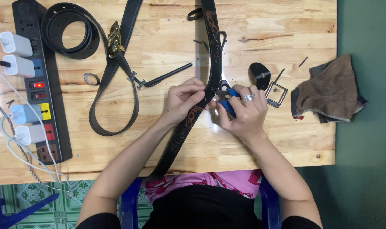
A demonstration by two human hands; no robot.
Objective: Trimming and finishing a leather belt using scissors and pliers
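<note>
A long black belt (pixel 213 51) with orange lettering runs from the table's far edge down across the wooden table (pixel 167 140) toward my lap. My left hand (pixel 183 101) pinches this belt at its middle. My right hand (pixel 243 111), with a ring on one finger, grips blue-handled pliers (pixel 227 100) whose jaws meet the belt's edge beside my left fingers. A silver rectangular buckle (pixel 277 94) lies just right of my right hand, next to a black oval leather piece (pixel 260 75).
A second black belt (pixel 116 85) with a brass buckle loops at the left, beside a coiled belt (pixel 70 29). A black power strip (pixel 40 80) with white chargers lines the left edge. A brown cloth (pixel 326 91) lies at the right edge. A black rod tool (pixel 167 75) rests mid-table.
</note>
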